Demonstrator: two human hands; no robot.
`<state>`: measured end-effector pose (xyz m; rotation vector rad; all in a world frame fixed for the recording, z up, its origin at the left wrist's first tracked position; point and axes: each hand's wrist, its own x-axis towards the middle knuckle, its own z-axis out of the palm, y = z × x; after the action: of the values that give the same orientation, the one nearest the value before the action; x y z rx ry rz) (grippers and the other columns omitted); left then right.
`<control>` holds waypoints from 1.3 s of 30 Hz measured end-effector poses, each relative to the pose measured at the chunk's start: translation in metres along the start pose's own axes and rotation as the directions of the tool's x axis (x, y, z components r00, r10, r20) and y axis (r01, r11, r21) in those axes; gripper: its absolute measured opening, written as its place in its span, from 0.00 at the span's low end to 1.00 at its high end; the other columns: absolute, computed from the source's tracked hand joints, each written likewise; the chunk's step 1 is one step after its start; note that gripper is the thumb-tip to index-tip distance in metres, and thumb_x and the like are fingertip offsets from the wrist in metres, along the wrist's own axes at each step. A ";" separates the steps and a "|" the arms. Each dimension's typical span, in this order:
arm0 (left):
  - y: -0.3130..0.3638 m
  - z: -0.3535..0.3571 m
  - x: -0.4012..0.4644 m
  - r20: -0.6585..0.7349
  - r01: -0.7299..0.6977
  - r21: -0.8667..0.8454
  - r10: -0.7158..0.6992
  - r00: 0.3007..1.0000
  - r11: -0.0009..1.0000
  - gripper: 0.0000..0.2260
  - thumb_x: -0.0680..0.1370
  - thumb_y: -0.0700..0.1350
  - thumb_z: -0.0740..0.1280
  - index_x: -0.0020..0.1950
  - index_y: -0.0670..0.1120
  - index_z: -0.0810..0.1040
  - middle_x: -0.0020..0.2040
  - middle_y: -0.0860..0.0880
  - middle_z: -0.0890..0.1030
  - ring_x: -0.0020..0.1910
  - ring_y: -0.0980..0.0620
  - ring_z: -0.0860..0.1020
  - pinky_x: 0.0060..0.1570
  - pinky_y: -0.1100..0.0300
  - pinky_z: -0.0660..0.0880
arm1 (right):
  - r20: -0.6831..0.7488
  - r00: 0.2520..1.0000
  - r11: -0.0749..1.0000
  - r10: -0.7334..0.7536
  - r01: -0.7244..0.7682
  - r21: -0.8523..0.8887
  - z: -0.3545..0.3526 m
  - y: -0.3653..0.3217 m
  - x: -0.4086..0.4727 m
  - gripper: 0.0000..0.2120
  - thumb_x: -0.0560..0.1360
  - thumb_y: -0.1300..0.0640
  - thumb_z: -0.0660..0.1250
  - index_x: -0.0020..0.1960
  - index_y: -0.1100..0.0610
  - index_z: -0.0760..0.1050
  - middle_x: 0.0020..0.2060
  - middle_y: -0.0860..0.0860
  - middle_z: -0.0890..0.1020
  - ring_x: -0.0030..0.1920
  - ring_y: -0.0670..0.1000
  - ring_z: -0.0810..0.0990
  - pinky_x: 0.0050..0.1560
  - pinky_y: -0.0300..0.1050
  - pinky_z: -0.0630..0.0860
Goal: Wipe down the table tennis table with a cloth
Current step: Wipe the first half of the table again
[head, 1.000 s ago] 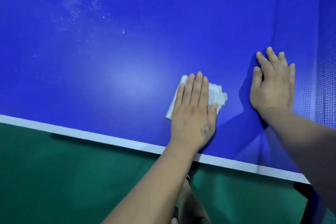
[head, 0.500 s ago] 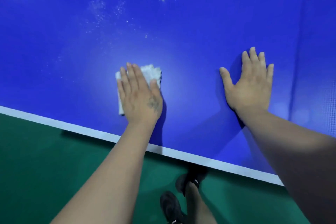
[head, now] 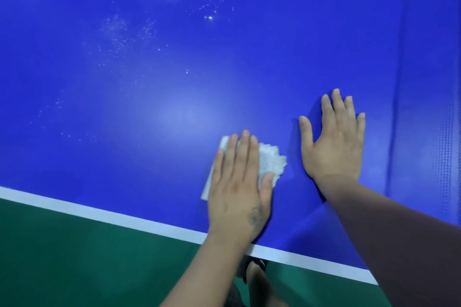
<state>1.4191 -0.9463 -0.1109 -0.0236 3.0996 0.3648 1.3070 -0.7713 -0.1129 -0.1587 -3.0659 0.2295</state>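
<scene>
Leaning over the near edge of a blue table tennis counter (head: 174,62), a person has both hands flat on its surface. The left hand (head: 238,189) lies palm down with straight fingers on a small white cloth (head: 270,164), pressing it against the counter rather than gripping it; that flat press is probably meant to spread weight evenly so the cloth slides without bunching. The right hand (head: 334,142) rests just beside it, fingers spread and holding nothing, seemingly as a brace for the lean.

The cloth sits close to the counter's white border line (head: 99,214), near the right end of the visible surface, apart from the right hand by a narrow strip of blue. It looks folded, with a straight edge on the left and a crumpled, fluffy edge poking out past the thumb on the right. It may be tissue or thin fabric; the blur makes that hard to settle.

Pale specks and smears (head: 124,32) dot the far left of the counter, well apart from the cloth, so much wiping seems left. Net mesh (head: 446,144) shows faintly at the right. Green floor (head: 74,264) lies below.
</scene>
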 end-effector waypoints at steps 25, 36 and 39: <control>0.002 -0.005 0.071 0.000 -0.123 -0.032 0.123 0.992 0.992 0.29 0.89 0.55 0.51 0.87 0.41 0.55 0.88 0.44 0.53 0.88 0.46 0.48 0.86 0.45 0.49 | -0.021 1.000 0.999 -0.002 0.003 0.040 0.001 0.000 0.000 0.29 0.86 0.46 0.50 0.84 0.56 0.61 0.85 0.51 0.58 0.86 0.54 0.52 0.84 0.62 0.50; -0.047 -0.016 0.195 -0.070 0.191 0.033 -0.188 0.980 0.981 0.31 0.88 0.53 0.46 0.87 0.36 0.51 0.87 0.37 0.52 0.87 0.38 0.48 0.85 0.41 0.45 | -0.048 0.999 0.999 0.006 -0.004 0.047 0.000 -0.001 0.001 0.29 0.86 0.48 0.51 0.84 0.57 0.62 0.85 0.51 0.60 0.86 0.55 0.54 0.84 0.63 0.52; -0.005 -0.007 0.223 -0.051 0.122 0.020 -0.120 0.991 0.992 0.31 0.88 0.54 0.46 0.87 0.38 0.49 0.88 0.39 0.50 0.87 0.40 0.46 0.85 0.43 0.42 | -0.057 0.998 0.999 0.004 -0.001 0.053 0.001 -0.001 0.001 0.28 0.86 0.49 0.53 0.83 0.58 0.63 0.85 0.52 0.61 0.86 0.56 0.54 0.84 0.63 0.53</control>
<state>1.1957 -0.9553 -0.1101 -0.2228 3.1314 0.3287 1.3059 -0.7719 -0.1141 -0.1638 -2.9995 0.3013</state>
